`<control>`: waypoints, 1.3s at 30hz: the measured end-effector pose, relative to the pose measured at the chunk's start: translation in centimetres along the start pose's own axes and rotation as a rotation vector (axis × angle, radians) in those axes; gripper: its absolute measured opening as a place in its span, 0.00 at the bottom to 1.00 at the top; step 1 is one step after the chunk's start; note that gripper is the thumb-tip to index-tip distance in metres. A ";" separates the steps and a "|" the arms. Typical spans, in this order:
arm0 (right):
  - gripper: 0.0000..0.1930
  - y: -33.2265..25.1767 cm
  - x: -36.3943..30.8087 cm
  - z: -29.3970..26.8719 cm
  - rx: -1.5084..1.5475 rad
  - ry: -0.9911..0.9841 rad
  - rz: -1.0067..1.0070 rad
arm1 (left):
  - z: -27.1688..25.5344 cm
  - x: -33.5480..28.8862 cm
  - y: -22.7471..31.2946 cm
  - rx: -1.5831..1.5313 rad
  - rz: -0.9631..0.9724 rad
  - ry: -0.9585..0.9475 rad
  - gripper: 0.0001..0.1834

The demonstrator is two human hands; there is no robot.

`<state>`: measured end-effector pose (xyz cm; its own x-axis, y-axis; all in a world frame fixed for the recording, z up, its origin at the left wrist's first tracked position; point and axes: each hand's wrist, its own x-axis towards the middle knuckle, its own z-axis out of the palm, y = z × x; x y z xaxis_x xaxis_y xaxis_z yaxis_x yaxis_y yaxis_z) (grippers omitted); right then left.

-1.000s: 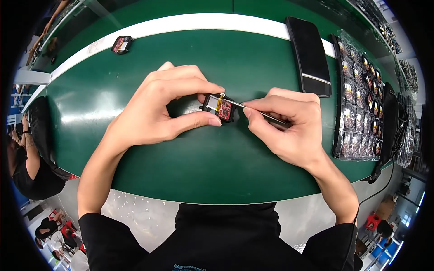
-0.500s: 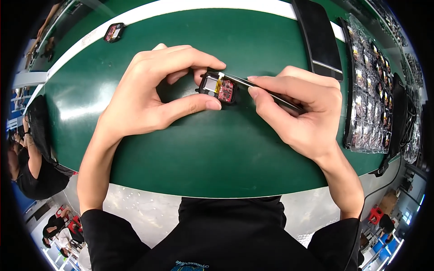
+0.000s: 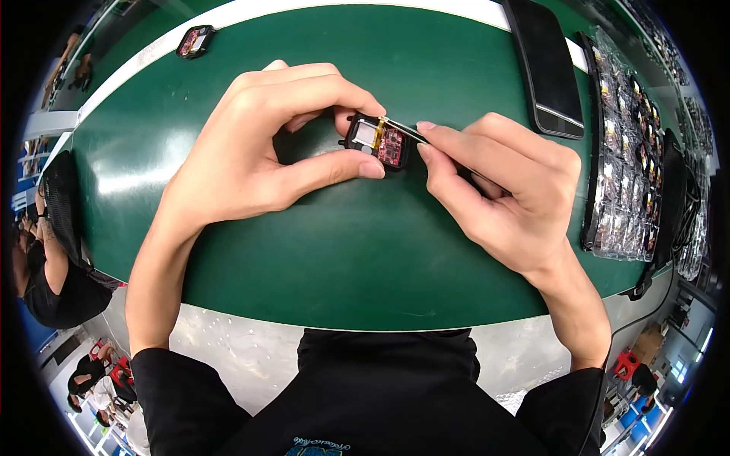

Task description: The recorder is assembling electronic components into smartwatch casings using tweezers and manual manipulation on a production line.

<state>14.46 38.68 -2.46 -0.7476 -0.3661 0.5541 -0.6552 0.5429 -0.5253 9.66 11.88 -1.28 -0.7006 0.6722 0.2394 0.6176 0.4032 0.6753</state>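
Observation:
My left hand (image 3: 266, 144) holds a small black electronic housing (image 3: 404, 158) above the green table, its thumb on the near edge and fingers on the far edge. Inside the open housing lie a red circuit board (image 3: 391, 146), a silvery battery-like block (image 3: 365, 133) and a strip of yellow tape. Metal tweezers (image 3: 404, 129) are pinched between the thumb and fingers of my right hand (image 3: 509, 182). Their tips reach the housing's far edge by the yellow tape. Whether they grip anything there is too small to tell.
A similar open housing (image 3: 195, 42) lies at the table's far left. On the far right are a black flat device (image 3: 547, 76) and a tray (image 3: 623, 152) of many wrapped parts. A black cable (image 3: 646, 319) runs down at right. Other people sit at lower left.
Both hands and the housing have shifted slightly in the picture, the housing to the right and a little up. A white bit seen at the tweezer tips before is now barely visible.

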 end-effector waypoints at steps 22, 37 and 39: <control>0.07 0.2 0.0 -0.8 0.268 -0.136 0.220 | -0.9 -0.1 -1.4 -0.083 0.040 -0.108 0.30; 0.06 0.3 0.0 -0.8 0.262 -0.172 0.214 | -1.1 0.3 -0.8 -0.003 0.080 -0.121 0.28; 0.06 0.3 0.1 -0.9 0.259 -0.175 0.215 | -1.0 0.3 -0.7 0.017 0.075 -0.130 0.28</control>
<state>14.27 39.47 -1.94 -0.8636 -0.4004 0.3063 -0.4702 0.4205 -0.7759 8.65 11.12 -1.01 -0.6010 0.7750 0.1957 0.6729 0.3584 0.6471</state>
